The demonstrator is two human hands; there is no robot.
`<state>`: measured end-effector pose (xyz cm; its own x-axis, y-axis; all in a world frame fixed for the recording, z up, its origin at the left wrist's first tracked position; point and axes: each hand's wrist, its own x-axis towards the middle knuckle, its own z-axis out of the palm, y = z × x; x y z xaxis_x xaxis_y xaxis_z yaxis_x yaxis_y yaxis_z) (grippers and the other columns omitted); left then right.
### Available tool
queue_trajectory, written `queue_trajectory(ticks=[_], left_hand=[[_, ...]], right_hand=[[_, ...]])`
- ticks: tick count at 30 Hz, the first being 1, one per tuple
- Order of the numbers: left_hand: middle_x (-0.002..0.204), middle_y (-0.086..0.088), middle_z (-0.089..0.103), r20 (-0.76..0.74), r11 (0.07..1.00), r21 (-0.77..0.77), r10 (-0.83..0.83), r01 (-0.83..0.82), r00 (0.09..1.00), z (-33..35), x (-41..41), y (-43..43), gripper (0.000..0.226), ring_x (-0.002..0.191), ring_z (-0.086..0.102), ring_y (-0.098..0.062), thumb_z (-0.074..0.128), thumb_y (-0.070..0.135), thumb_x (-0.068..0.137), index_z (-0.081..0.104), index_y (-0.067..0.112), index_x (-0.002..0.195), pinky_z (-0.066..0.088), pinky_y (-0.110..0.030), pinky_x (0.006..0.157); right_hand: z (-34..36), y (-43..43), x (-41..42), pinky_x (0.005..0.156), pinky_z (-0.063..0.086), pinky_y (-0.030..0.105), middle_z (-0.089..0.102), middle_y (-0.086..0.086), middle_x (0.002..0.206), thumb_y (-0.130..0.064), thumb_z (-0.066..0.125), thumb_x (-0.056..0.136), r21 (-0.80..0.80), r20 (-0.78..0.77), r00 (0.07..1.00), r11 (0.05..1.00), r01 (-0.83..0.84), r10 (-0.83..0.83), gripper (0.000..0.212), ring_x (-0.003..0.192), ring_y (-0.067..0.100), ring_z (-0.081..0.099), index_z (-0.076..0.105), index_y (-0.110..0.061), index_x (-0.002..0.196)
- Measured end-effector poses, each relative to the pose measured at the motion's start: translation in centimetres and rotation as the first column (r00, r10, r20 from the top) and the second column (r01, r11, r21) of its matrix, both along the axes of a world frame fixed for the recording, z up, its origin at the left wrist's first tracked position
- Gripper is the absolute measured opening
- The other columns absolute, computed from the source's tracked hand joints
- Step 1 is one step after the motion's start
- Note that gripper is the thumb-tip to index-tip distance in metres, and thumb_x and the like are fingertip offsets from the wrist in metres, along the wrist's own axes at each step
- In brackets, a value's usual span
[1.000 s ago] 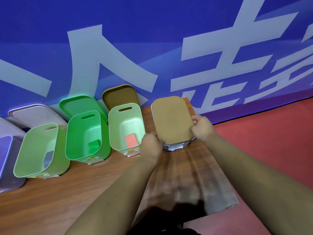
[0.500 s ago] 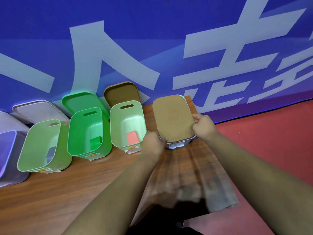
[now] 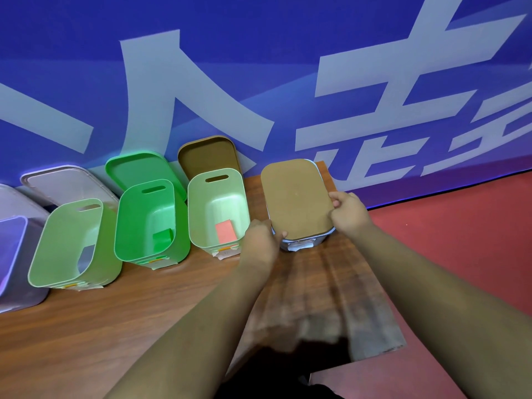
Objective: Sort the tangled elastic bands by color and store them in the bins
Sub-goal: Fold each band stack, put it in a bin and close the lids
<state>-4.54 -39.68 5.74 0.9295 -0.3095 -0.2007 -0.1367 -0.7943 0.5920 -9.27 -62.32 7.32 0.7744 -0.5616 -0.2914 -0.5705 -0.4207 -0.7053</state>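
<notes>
Head: L hand (image 3: 260, 240), R hand (image 3: 348, 214) grip lid (image 3: 295, 197).

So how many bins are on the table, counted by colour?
Green bins: 3
Purple bin: 1
Grey bin under the brown lid: 1
Total: 5 bins

This looks like a staged booth or event hall, not a home or workshop. A huge blue printed backdrop (image 3: 259, 67) with oversized pale characters fills the whole far side, running from left to right. On the right, a flat red floor (image 3: 460, 240) meets its base. A wood-grain table (image 3: 115, 326) stands against the backdrop, with plastic bins (image 3: 135, 226) lined along its far edge.
</notes>
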Motion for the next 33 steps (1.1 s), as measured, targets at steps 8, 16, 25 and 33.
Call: queue_trajectory(ticks=[8,16,25,33], left_hand=[[0.102,-0.016,0.064,-0.015,0.998,0.028,-0.052,0.053,0.999,0.5,0.0,0.2,0.027,0.092,0.064,-0.033,0.068,0.035,0.099,0.071,0.009,0.1,0.045,-0.036,0.077],[0.1,-0.015,0.068,-0.03,0.998,0.019,-0.055,0.056,0.998,1.0,-0.2,0.2,0.028,0.091,0.066,-0.034,0.065,0.039,0.099,0.071,0.012,0.095,0.051,-0.038,0.078],[0.093,-0.027,0.068,-0.019,0.998,-0.001,-0.07,0.07,0.997,1.9,0.4,0.4,0.037,0.095,0.061,-0.041,0.06,0.03,0.104,0.068,-0.003,0.09,0.044,-0.042,0.078],[0.114,-0.011,0.077,-0.065,0.994,-0.049,0.092,-0.095,0.994,5.6,5.1,4.1,0.039,0.112,0.069,-0.03,0.061,0.025,0.099,0.068,0.008,0.133,0.051,-0.033,0.096]], right_hand=[[0.0,0.2,0.1,0.086,0.04,0.025,0.055,0.011,0.126,-0.007,0.054,0.091,0.016,0.012,1.0,1.0,0.007,-0.007,0.053,0.098,0.018,0.053,0.065,-0.025,0.14],[0.5,0.1,0.4,0.091,0.048,0.031,0.05,0.008,0.131,-0.016,0.062,0.094,0.003,-0.022,1.0,1.0,0.01,-0.01,0.049,0.1,0.023,0.059,0.06,-0.018,0.143],[1.1,-0.2,0.7,0.106,0.05,0.039,0.053,0.01,0.138,-0.024,0.064,0.092,-0.043,-0.086,0.996,0.999,0.012,-0.016,0.051,0.12,0.03,0.061,0.06,-0.015,0.142],[4.0,2.5,4.3,0.108,0.05,0.042,0.055,0.008,0.135,-0.03,0.059,0.098,-0.168,-0.013,0.988,0.974,-0.155,0.155,0.034,0.126,0.028,0.058,0.069,-0.016,0.128]])
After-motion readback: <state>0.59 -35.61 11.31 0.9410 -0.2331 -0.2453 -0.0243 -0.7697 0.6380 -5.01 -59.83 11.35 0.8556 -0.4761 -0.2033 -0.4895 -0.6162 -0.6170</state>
